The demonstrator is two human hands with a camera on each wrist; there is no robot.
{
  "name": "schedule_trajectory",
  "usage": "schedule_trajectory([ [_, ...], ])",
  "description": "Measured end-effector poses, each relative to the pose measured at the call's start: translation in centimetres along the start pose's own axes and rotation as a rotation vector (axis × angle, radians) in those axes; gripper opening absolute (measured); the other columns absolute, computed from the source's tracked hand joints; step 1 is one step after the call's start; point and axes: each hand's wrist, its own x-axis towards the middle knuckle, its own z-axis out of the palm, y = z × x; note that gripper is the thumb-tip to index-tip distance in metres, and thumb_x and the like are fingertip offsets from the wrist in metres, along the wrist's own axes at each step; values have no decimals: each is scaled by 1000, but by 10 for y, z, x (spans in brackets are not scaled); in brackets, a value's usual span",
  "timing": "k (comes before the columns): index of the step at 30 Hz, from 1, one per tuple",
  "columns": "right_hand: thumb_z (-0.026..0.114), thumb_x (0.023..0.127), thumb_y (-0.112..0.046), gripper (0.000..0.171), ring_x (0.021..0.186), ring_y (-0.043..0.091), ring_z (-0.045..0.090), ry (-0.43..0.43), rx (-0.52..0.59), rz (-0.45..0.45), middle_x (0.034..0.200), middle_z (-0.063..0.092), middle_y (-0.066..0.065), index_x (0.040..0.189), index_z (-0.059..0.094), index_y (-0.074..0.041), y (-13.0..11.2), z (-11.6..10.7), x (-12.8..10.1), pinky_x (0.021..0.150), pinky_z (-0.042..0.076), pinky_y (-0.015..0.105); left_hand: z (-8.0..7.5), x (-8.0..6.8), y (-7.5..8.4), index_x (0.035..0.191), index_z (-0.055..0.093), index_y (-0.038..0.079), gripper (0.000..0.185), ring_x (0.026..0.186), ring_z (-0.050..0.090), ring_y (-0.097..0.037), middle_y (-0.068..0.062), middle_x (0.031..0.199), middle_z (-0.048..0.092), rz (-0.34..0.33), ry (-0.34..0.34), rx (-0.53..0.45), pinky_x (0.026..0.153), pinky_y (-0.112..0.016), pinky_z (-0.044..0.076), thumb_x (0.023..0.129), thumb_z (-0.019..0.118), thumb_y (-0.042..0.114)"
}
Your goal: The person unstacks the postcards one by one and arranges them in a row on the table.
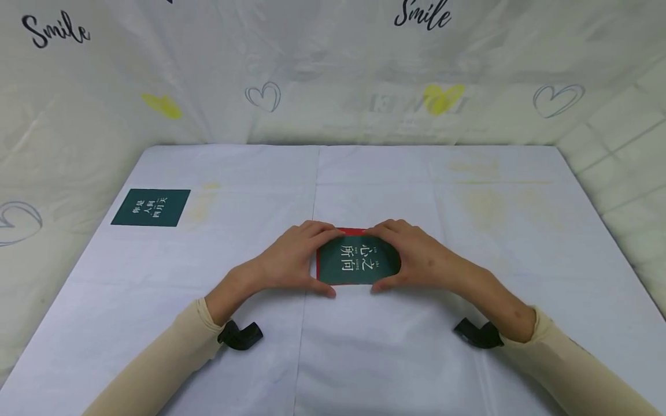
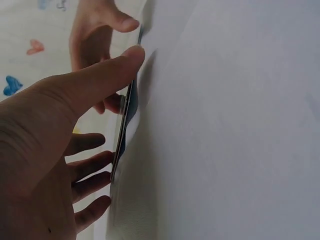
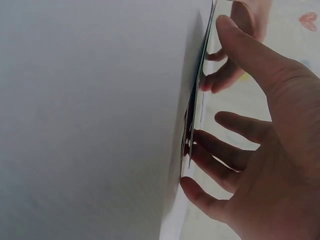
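Note:
A small stack of cards (image 1: 356,261) lies flat at the middle of the white-covered table (image 1: 468,242). Its top card is dark green with white characters, and a red card peeks out at the far edge. My left hand (image 1: 291,257) grips the stack's left side, thumb at the near edge and fingers curled over the far edge. My right hand (image 1: 418,257) grips the right side the same way. In the left wrist view the stack (image 2: 121,137) shows edge-on beside my left thumb (image 2: 107,67). In the right wrist view the cards (image 3: 194,117) sit against the fingertips (image 3: 197,145).
A second dark green card (image 1: 151,207) lies alone at the far left of the table. A pale backdrop printed with hearts and "Smile" (image 1: 421,14) walls in the back and sides. Black wrist mounts (image 1: 240,335) sit on both forearms.

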Motion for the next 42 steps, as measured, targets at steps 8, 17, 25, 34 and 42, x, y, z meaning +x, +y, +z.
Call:
schedule_trajectory([
  [8,97,70,-43,94,131,21,51,7,-24,-28,143,57,-3,151,51,-25,-1,2,-1,104,46,47,3,-1,0,156,44,19,101,143,44,-21,0,149,52,7,23,2,111,-48,45,73,92,53],
  [17,95,73,-40,90,129,21,52,21,-4,-58,141,57,-4,150,51,-22,1,1,-2,104,50,46,1,1,0,154,47,20,98,141,46,-22,0,147,54,6,30,-32,109,-47,46,73,93,49],
  [25,94,74,-42,87,131,21,51,27,46,-35,143,55,-3,146,53,-19,3,-3,-3,107,51,45,1,4,-1,154,47,20,93,144,44,-22,1,151,52,-8,37,-60,116,-47,43,77,91,48],
  [34,93,76,-41,84,133,17,49,59,105,-39,143,53,-6,146,51,-20,5,-9,-5,108,51,45,-3,5,-1,154,47,22,89,147,41,-18,4,153,49,-55,54,-161,121,-39,41,80,89,46],
  [42,91,79,-41,86,138,21,47,68,117,-63,148,49,0,150,47,-18,8,-11,-5,113,48,49,-5,6,-2,152,49,19,88,140,48,-19,2,151,51,-52,99,-199,118,-41,44,78,92,40],
])
